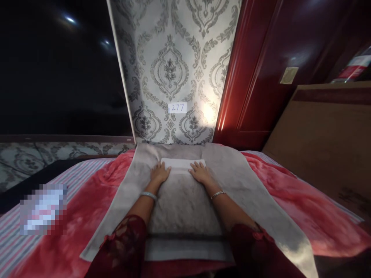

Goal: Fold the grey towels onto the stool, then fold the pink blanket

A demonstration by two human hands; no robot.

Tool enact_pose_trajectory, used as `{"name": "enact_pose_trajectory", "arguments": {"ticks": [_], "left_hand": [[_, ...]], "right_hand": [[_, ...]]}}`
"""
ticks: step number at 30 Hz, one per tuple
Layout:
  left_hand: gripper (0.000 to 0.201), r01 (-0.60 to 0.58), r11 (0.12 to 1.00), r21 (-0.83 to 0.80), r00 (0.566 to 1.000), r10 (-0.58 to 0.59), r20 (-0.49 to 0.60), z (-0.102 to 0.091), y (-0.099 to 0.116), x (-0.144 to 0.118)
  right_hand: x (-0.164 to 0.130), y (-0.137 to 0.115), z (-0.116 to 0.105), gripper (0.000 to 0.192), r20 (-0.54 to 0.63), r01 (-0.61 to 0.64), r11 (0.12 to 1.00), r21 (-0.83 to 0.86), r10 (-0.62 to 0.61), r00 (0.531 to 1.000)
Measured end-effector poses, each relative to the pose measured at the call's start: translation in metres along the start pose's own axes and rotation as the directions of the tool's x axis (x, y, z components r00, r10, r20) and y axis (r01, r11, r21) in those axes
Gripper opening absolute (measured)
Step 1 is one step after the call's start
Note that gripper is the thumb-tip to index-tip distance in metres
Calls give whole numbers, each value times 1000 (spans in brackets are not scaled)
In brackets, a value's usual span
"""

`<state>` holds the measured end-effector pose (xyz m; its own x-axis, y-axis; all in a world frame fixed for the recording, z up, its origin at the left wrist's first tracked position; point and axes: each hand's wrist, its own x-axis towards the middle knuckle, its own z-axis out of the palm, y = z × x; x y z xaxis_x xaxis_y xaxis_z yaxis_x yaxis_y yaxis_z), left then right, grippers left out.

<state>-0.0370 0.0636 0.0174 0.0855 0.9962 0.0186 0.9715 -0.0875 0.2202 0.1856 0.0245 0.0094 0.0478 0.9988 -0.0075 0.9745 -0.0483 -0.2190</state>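
Note:
A grey towel (185, 200) lies spread lengthwise over a red blanket (87, 216) on a bed. My left hand (160, 172) and my right hand (199, 172) rest flat on the towel near its far end, fingers apart, palms down. Both touch the edge of a small white folded cloth (179, 163) that lies on the towel between them. Each wrist carries a bracelet, and the sleeves are dark red lace.
A striped sheet (72, 173) shows under the blanket at the left. Patterned wallpaper with a white label reading 277 (177, 107) rises behind the bed. A red wooden door (261, 77) and a brown headboard panel (324, 143) stand at the right; a dark window is at the left.

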Motion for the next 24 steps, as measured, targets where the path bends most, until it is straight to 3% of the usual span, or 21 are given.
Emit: {"name": "enact_pose_trajectory", "arguments": {"ticks": [5,10,13,15,18,24], "left_hand": [[65,-68,997,19,997,67,48,-10,-25,-19],[69,-141,989,39,989,140,45,-12,-23,-62],[69,-389,920,52,921,388,26,0,-19,-105],[69,-487,873,31,873,485,45,9,-20,-130],[69,-489,872,21,872,488,40,19,-23,-149],[65,-449,892,44,893,449,4,21,-35,-153]], "right_hand": [[-28,31,-2,60,38,1,999,38,-3,999],[-87,46,1,62,22,-54,997,47,53,998],[-128,35,8,64,-53,73,997,39,-71,996],[-151,25,14,65,-54,177,983,43,-174,983],[-168,18,19,64,-25,184,981,63,-183,983],[-168,26,26,60,-118,188,975,121,-174,978]]}}
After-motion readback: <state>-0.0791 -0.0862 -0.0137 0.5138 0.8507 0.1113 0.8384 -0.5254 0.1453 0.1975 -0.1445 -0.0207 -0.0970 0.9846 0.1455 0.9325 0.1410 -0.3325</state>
